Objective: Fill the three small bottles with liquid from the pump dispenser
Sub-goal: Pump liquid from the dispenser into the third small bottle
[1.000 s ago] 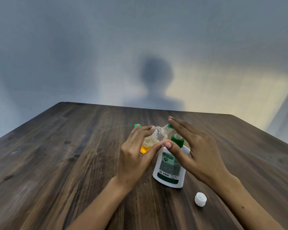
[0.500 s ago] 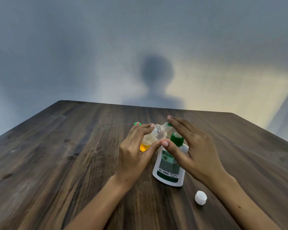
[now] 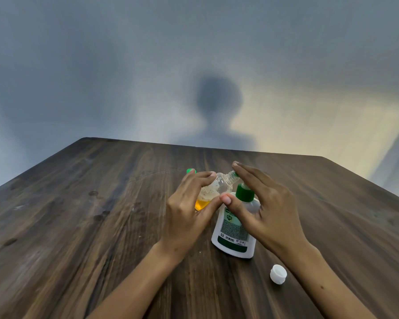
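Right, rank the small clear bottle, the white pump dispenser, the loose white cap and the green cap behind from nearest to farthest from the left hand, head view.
1. Small clear bottle with orange liquid: in the left hand's grip.
2. White pump dispenser: just to its right.
3. Green cap: behind the fingertips, partly hidden.
4. Loose white cap: far right, near table edge.

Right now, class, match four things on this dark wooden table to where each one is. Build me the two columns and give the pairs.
Things
1. small clear plastic bottle with orange liquid
2. white pump dispenser with green collar
3. loose white screw cap
4. small green cap

Places
A. lying alone, near the right forearm
B. tilted, held in the left hand
C. standing under the right hand
D. beyond the left fingertips

Pairs: 1-B, 2-C, 3-A, 4-D
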Demonstrator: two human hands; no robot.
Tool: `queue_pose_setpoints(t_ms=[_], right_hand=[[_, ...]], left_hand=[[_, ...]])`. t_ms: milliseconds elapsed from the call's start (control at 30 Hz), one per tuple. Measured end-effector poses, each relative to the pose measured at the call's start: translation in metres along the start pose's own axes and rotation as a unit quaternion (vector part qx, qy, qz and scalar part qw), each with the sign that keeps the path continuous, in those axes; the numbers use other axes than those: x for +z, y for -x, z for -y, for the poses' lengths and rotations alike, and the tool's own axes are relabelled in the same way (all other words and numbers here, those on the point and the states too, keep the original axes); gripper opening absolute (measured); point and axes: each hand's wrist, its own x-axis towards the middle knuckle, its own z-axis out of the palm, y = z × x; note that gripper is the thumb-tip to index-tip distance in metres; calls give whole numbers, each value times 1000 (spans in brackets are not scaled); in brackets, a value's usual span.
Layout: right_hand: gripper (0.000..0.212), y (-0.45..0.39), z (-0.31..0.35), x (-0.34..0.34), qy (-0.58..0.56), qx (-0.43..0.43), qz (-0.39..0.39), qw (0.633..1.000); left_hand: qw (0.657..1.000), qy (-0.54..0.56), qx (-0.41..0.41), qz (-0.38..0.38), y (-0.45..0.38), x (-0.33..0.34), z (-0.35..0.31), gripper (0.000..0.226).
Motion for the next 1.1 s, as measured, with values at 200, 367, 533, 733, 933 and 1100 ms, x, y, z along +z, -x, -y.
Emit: queue_pose_setpoints(t_ms=[200,367,533,733,933,1100], right_hand=[[77,-3,-1,-3,27,-10,3,1000],[76,-2,2,1,35,-5,-13,999],[77,-1,0,-3,18,-13,-3,1000],[79,-6,-1,-6,13,-14,4,1000],[79,-5,-1,-5,4,-3,11,1000],[80,-6,0,-9,11,-6,20,1000]], left_hand=[[1000,-5,-1,-14,2,0,1,41],[1000,-7,0,-11,0,1,1,40],[1000,3,2,-10,0,0,-2,47],[1000,-6,-4,-21,0,2,-1,42],[1000,0,-7,-15,1,2,0,40],[1000,-3,-6,-20,1,3,1,38]])
